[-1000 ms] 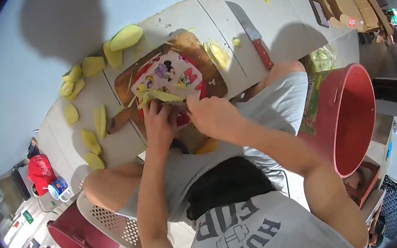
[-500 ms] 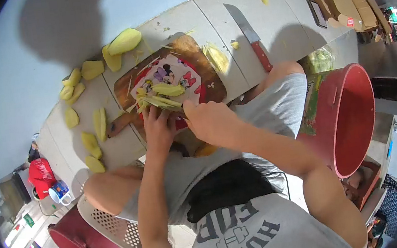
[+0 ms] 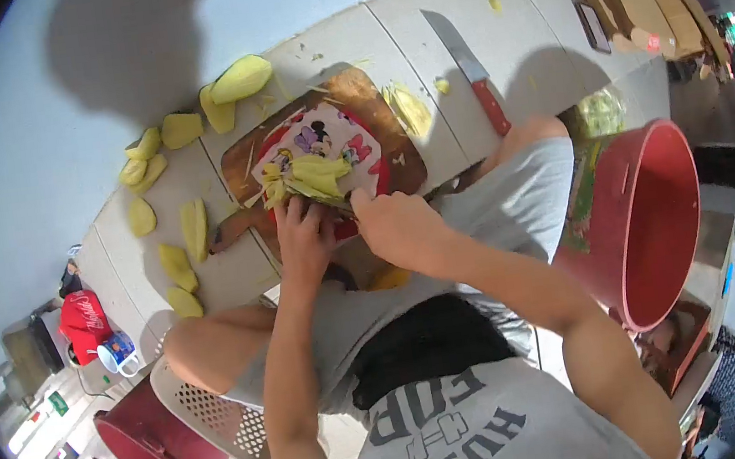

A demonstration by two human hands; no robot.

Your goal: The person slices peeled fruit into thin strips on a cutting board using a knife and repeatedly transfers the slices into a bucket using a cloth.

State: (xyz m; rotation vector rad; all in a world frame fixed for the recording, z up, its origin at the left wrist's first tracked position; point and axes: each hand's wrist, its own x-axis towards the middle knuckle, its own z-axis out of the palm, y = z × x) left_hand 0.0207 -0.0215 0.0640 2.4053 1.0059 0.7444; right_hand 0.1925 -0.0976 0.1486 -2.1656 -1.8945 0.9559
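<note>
My right hand (image 3: 400, 230) is closed round the handle of a knife, whose blade (image 3: 334, 202) shows only in part beside my left fingers. With bent fingertips, my left hand (image 3: 305, 242) presses on pale yellow-green slices, which look like peeled green mango (image 3: 320, 174). The cut pieces lie in a small pile on a round red-rimmed cartoon mat (image 3: 328, 129). Beneath the mat is a wooden cutting board (image 3: 387, 126) with its handle towards the left. My fingers hide part of the piece under the blade.
Larger mango pieces (image 3: 181, 130) lie along the left of the tiled surface. A red-handled knife (image 3: 487, 105) and a heap of slices (image 3: 409, 111) lie right of the board. Red buckets (image 3: 660, 221) stand on both sides, with a perforated basket (image 3: 211, 409) at left.
The cut slices on the mat lie slightly more spread beside my fingers. Both hands stay at the same spot, and the whole view has shifted a little.
</note>
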